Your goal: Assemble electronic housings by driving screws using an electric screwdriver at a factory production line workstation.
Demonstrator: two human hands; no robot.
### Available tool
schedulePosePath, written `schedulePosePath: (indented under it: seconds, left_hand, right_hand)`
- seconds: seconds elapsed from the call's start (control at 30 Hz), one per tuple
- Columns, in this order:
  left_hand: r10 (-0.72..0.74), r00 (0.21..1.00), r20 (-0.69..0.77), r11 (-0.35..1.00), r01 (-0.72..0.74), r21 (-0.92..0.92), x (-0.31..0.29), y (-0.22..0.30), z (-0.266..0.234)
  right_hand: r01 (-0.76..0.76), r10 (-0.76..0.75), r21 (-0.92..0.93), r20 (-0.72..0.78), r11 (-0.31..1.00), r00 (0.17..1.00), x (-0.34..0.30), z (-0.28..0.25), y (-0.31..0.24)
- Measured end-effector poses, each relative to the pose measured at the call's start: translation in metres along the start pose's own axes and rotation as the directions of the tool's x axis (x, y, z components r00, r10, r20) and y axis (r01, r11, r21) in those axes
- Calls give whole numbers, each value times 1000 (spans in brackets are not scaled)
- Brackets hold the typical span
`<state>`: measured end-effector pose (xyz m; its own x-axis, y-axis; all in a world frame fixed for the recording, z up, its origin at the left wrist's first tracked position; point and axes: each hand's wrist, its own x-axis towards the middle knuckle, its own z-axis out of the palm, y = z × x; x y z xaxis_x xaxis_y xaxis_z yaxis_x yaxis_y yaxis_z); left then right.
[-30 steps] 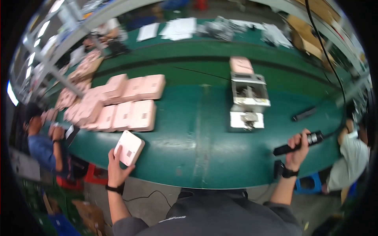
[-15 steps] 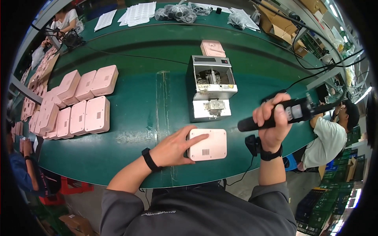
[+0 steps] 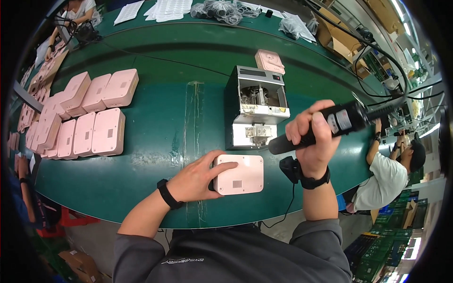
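Note:
A pale pink plastic case point(image 3: 247, 174) lies flat near the front edge of the bench, its vent slots and corner screw holes facing up. My left hand point(image 3: 193, 178) grips its left end, with one finger stretched over the top. My right hand point(image 3: 317, 139) is wrapped round a black electric screwdriver point(image 3: 348, 119), held tilted above the bench to the right of the case. Its cable leaves from the upper right end; no bit can be made out at the lower end. Just beyond the case stands a grey metal screw feeder point(image 3: 262, 101).
Several pink cases point(image 3: 108, 132) are piled at the left. Another pink case point(image 3: 270, 61) sits behind the feeder. A small black device point(image 3: 289, 170) hangs by my right wrist, with a cable trailing down. Co-workers sit at both sides; a white-shirted person point(image 3: 384, 179) is at the right.
My view has shifted slightly. My right hand has brought the screwdriver a little left, closer to the feeder and the case. The left hand keeps its hold on the case.

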<state>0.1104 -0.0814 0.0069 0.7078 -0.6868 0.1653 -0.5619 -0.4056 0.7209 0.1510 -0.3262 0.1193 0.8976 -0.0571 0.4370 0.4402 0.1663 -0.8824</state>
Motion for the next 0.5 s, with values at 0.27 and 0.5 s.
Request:
schedulePosePath:
  seconds: [0.27,0.5]
  left_hand:
    - [10,1000,-14,1000,-10,3,2,-6,-1]
    - [6,1000,-10,1000,-6,10,2,-3,1]
  right_hand:
    - [-17,16,17,29,1000,999,-21,-12,-9]
    - [-87,87,-4,4,996,996,-21,-18,0]
